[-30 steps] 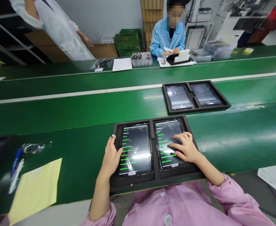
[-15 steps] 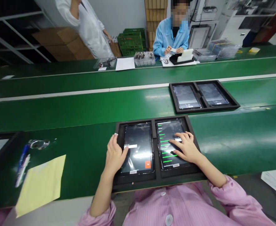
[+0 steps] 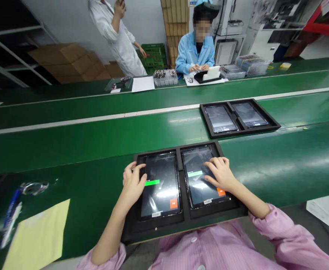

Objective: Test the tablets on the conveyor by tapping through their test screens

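Two tablets lie side by side in a black foam tray (image 3: 181,195) at the near edge of the bench. My left hand (image 3: 133,184) is at the left edge of the left tablet (image 3: 163,200), fingers apart and holding nothing; its index finger and thumb reach over the screen. A green bar and an orange square show on that screen. Over the right tablet (image 3: 194,187) my right hand (image 3: 220,173) hovers or rests, fingers spread; whether the fingertips touch the glass I cannot tell. This screen carries a pale green bar and an orange square, partly behind my hand.
Beyond my tray, a second black tray (image 3: 274,126) holds two tablets. Yellow paper (image 3: 38,236), pens (image 3: 11,217) and a clear tape roll (image 3: 35,188) lie at left. Across the bench sits a co-worker in blue (image 3: 195,56); a person in white (image 3: 122,45) stands behind.
The left screen's white bar has become green. The right screen's green text list has given way to a bar and an orange square. My left index finger now extends over the left tablet.
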{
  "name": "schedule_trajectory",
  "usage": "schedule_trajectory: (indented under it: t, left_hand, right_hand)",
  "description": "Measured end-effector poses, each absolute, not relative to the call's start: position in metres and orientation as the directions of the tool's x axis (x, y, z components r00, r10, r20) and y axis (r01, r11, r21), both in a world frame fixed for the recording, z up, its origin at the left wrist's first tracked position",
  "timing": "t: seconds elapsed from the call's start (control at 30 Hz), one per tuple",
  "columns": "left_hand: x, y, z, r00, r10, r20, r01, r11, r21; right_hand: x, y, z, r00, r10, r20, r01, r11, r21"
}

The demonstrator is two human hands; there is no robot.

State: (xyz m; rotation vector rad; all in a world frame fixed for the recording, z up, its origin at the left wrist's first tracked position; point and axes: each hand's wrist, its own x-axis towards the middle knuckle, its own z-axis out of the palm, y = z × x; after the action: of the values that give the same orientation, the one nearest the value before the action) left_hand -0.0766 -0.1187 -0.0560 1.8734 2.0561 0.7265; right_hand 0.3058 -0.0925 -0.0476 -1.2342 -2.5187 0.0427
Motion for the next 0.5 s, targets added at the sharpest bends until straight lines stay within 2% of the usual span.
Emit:
schedule_trajectory:
  t: [0.07,0.13,0.3,0.37,0.5]
  left_hand:
    - [-0.063,-0.098,-0.040,0.104,0.989,0.109,0.852,-0.146,0.503]
    - [-0.044,-0.076,-0.030,0.261,0.962,0.085,0.843,-0.270,0.465]
    - [-0.013,-0.049,-0.040,0.284,0.924,0.257,0.892,-0.353,0.283]
    - [-0.013,-0.050,-0.048,0.310,0.908,0.283,0.880,-0.387,0.275]
    - [-0.019,-0.058,-0.050,0.335,0.907,0.256,0.875,-0.400,0.273]
  right_hand:
    - [0.309,-0.070,-0.041,-0.602,0.764,0.232,0.729,0.644,-0.230]
    - [0.310,-0.047,-0.038,-0.620,0.753,0.223,0.706,0.658,-0.260]
    - [0.301,-0.016,-0.051,-0.476,0.784,0.398,0.724,0.606,-0.329]
    - [0.298,-0.017,-0.058,-0.481,0.776,0.407,0.704,0.619,-0.349]
    - [0.298,-0.022,-0.064,-0.531,0.740,0.413,0.685,0.662,-0.304]
